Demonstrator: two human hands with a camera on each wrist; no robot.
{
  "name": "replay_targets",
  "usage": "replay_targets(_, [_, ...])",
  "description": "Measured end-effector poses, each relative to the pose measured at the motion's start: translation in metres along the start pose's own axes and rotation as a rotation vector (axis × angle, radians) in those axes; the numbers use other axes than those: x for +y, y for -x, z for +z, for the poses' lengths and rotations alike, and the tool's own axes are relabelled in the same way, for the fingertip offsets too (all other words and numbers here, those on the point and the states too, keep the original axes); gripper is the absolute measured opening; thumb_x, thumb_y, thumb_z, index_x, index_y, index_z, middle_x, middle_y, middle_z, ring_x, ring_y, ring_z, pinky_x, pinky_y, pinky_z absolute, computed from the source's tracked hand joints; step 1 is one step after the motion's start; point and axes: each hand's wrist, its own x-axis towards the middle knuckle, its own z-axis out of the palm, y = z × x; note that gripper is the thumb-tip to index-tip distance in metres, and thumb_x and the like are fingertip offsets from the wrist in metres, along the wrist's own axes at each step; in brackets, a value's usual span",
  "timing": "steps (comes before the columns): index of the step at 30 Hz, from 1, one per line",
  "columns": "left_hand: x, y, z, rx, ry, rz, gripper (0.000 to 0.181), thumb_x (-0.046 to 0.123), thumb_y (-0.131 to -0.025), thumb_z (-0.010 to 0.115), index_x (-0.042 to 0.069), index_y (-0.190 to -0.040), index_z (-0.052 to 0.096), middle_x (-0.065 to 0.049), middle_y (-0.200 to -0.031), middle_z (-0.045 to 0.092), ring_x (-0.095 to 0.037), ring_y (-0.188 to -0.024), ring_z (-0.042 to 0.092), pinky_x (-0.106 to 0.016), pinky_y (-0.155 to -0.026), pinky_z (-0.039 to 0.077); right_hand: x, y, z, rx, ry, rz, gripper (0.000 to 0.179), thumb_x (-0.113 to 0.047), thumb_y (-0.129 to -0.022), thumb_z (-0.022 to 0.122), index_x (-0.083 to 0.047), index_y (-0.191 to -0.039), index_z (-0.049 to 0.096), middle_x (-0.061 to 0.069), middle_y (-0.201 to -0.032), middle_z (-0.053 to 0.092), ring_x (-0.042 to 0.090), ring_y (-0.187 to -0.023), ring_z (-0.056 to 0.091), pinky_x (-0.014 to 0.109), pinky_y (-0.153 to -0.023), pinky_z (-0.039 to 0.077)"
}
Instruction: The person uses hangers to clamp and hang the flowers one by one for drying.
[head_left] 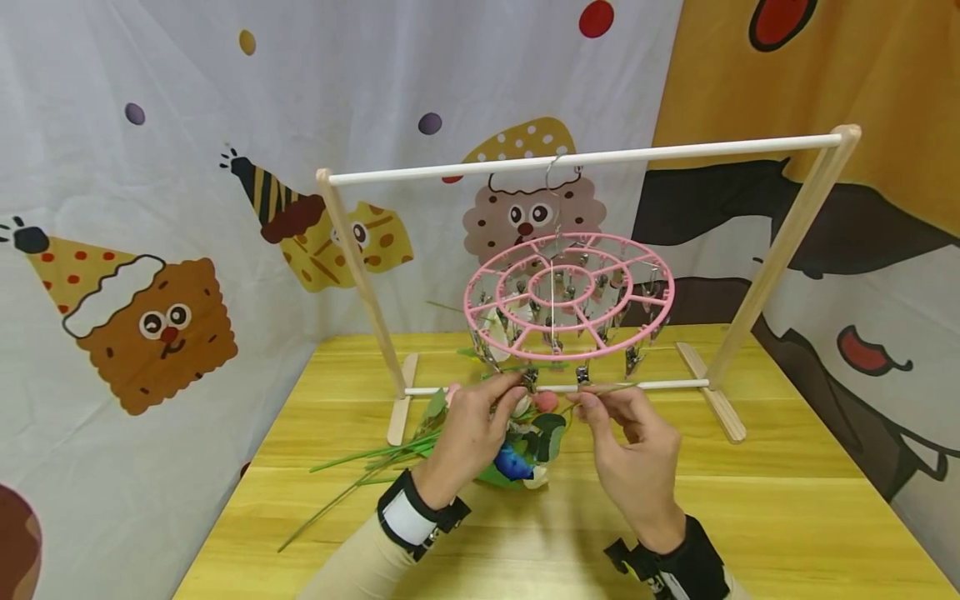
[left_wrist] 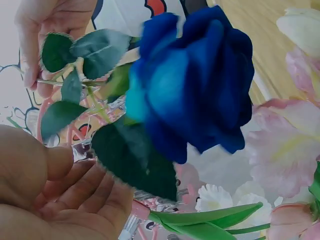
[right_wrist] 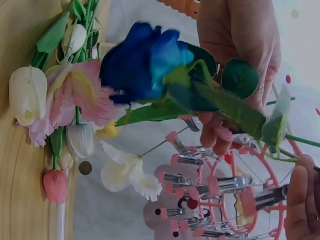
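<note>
A blue rose (head_left: 513, 461) with dark green leaves hangs head-down between the hands, its bloom large in the left wrist view (left_wrist: 200, 85). My right hand (head_left: 637, 442) pinches its thin green stem between thumb and fingers. My left hand (head_left: 468, 425) pinches a metal clip (head_left: 530, 379) at the near rim of a pink round clip hanger (head_left: 663, 325). Another clip (head_left: 582, 375) hangs close to the right fingertips. Whether the stem lies inside either clip I cannot tell. A white flower (right_wrist: 130, 170) hangs from the hanger farther left.
The hanger hooks onto the white top bar (head_left: 450, 171) of a wooden stand. Beneath, on the wooden table (head_left: 315, 508), artificial flowers lie with long green stems (head_left: 330, 508), among them a pink tulip (right_wrist: 55, 185). A printed cloth (head_left: 247, 100) stands behind.
</note>
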Motion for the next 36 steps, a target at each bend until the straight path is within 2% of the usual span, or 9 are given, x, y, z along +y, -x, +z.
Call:
replay_targets(3, [0.001,-0.002,-0.001,0.008,0.001,-0.006,0.031,0.019,-0.121,0.064,0.004,-0.143,0.081,-0.012,-0.125,0.089,-0.019,-0.087,0.081,-0.025,-0.075,0.059,0.0,-0.001,-0.001,0.018,0.024,0.012,0.03,0.027,-0.096,0.076,0.007,-0.119,0.079,0.024,-0.106,0.088,0.001,-0.099,0.084,0.017,-0.092,0.067])
replay_targets(8, [0.002,-0.004,-0.003,0.05,0.004,-0.027,0.032,0.018,-0.12,0.068,0.002,-0.144,0.081,-0.014,-0.125,0.09,-0.022,-0.097,0.088,-0.027,-0.078,0.065,0.001,-0.002,-0.002,0.033,0.058,0.034,0.029,0.024,-0.097,0.078,0.005,-0.118,0.081,0.022,-0.106,0.089,0.001,-0.097,0.084,0.015,-0.091,0.066])
replay_targets(12, [0.001,-0.005,-0.003,0.075,0.035,-0.058,0.031,0.018,-0.118,0.07,0.004,-0.143,0.082,-0.013,-0.123,0.09,-0.022,-0.1,0.087,-0.031,-0.079,0.068,0.003,-0.002,-0.002,0.031,0.071,0.042,0.028,0.023,-0.097,0.078,0.004,-0.118,0.081,0.021,-0.106,0.089,0.002,-0.095,0.084,0.015,-0.088,0.066])
replay_targets(18, [-0.001,-0.007,-0.004,0.09,0.083,-0.067,0.028,0.021,-0.119,0.07,0.01,-0.139,0.085,-0.01,-0.12,0.09,-0.021,-0.106,0.089,-0.033,-0.089,0.073,0.006,-0.001,0.001,0.035,0.031,0.051,0.028,0.025,-0.097,0.077,0.009,-0.12,0.077,0.024,-0.102,0.085,0.003,-0.093,0.084,0.018,-0.087,0.068])
replay_targets(21, [0.0,-0.008,-0.005,0.09,0.099,-0.078,0.027,0.022,-0.119,0.069,0.01,-0.139,0.085,-0.01,-0.122,0.09,-0.021,-0.105,0.089,-0.03,-0.089,0.073,0.006,-0.002,0.002,0.033,0.012,0.06,0.029,0.026,-0.096,0.077,0.01,-0.12,0.076,0.023,-0.1,0.083,0.004,-0.092,0.084,0.018,-0.086,0.068])
replay_targets(27, [-0.001,-0.009,-0.007,0.086,0.189,-0.119,0.027,0.021,-0.117,0.073,0.006,-0.138,0.083,-0.012,-0.123,0.09,-0.025,-0.103,0.089,-0.028,-0.086,0.072,0.009,-0.001,0.004,0.014,-0.016,0.05,0.03,0.028,-0.095,0.076,0.012,-0.12,0.075,0.024,-0.103,0.082,0.003,-0.095,0.084,0.019,-0.085,0.069])
replay_targets(36, [-0.002,-0.007,-0.01,0.098,0.286,-0.157,0.018,0.019,-0.11,0.083,0.012,-0.126,0.081,-0.008,-0.117,0.088,-0.02,-0.103,0.087,-0.032,-0.081,0.072,0.012,0.001,0.007,-0.003,-0.064,0.037,0.032,0.03,-0.095,0.074,0.012,-0.121,0.075,0.026,-0.106,0.082,0.006,-0.099,0.086,0.02,-0.087,0.069])
